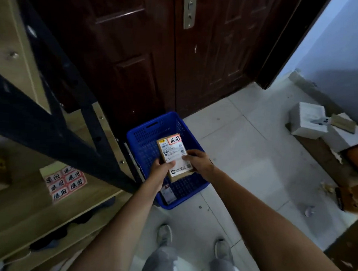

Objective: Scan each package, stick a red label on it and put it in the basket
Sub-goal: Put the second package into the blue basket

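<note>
A small brown cardboard package (175,156) with a white shipping label and a red-bordered label (174,139) on its far corner is held over the blue plastic basket (144,133) on the floor. My left hand (161,168) grips its near left edge and my right hand (197,160) grips its right side. Another small package (167,194) lies in the basket's near corner. A sheet of red labels (65,181) rests on the wooden shelf at the left.
A dark metal shelf frame (55,115) and wooden shelves (33,214) stand to my left. A dark wooden door (158,50) is behind the basket. White boxes (307,120) and torn cardboard (350,198) lie on the tiled floor at the right. My feet are below.
</note>
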{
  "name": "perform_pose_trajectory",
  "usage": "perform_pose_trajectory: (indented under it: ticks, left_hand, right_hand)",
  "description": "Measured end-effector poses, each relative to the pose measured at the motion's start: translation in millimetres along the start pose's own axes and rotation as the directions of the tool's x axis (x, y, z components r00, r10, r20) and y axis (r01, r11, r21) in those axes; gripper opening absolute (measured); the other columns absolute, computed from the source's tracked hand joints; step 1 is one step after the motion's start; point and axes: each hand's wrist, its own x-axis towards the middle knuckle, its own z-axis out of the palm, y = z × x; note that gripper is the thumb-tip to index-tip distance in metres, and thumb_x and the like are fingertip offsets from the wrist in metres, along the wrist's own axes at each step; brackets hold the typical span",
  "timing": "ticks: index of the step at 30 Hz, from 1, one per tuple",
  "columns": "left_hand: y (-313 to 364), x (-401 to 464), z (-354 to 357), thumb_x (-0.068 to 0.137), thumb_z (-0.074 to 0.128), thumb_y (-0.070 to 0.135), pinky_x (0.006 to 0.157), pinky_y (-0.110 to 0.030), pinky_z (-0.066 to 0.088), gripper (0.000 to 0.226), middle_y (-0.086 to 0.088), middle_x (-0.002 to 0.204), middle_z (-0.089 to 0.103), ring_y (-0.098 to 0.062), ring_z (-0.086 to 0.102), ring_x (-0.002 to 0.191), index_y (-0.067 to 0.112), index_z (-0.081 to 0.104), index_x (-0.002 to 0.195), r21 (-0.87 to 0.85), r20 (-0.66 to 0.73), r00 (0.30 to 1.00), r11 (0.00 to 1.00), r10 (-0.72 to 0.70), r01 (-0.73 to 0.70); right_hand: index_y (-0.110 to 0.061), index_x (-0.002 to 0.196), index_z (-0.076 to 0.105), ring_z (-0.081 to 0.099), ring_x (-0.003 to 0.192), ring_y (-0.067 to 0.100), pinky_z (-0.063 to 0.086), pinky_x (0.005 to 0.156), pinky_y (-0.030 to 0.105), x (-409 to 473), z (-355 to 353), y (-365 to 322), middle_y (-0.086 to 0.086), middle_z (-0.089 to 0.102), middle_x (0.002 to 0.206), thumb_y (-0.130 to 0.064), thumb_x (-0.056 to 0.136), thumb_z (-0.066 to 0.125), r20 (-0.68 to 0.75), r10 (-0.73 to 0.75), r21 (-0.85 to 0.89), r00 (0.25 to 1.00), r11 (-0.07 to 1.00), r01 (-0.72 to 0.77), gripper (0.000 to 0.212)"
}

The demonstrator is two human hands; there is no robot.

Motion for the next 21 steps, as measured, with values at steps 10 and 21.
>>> perform_pose_trajectory:
  ticks: [10, 21]
  left_hand:
    - [-76, 52, 51, 0.089, 0.065, 0.017, 0.065, -0.024, 0.048, 0.034, -0.006, 0.115, 0.061, -0.022, 0.060, 0.096, 0.007, 0.053, 0.120, 0.087, -0.192, 0.975, 0.992, 0.109, -0.094]
    - [-200, 210, 53, 0.089, 0.064, 0.026, 0.069, -0.031, 0.049, 0.028, -0.012, 0.114, 0.067, -0.028, 0.065, 0.099, 0.006, 0.064, 0.110, 0.357, -0.278, 0.942, 0.930, 0.189, -0.081]
  right_hand:
    - [-0.015, 0.106, 0.057, 0.062, 0.088, 0.025, 0.054, 0.077, 0.040, 80, -30, 61, 0.019, 0.066, 0.113, -0.009, 0.088, 0.066, 0.062, -0.021, -0.044, 0.998, 0.999, 0.024, 0.021]
    - [-0.016, 0.100, 0.056, 0.066, 0.099, 0.037, 0.056, 0.084, 0.052, 246, -8, 187, 0.021, 0.065, 0.117, -0.008, 0.087, 0.067, 0.068, 0.013, -0.103, 0.998, 0.995, -0.006, 0.019]
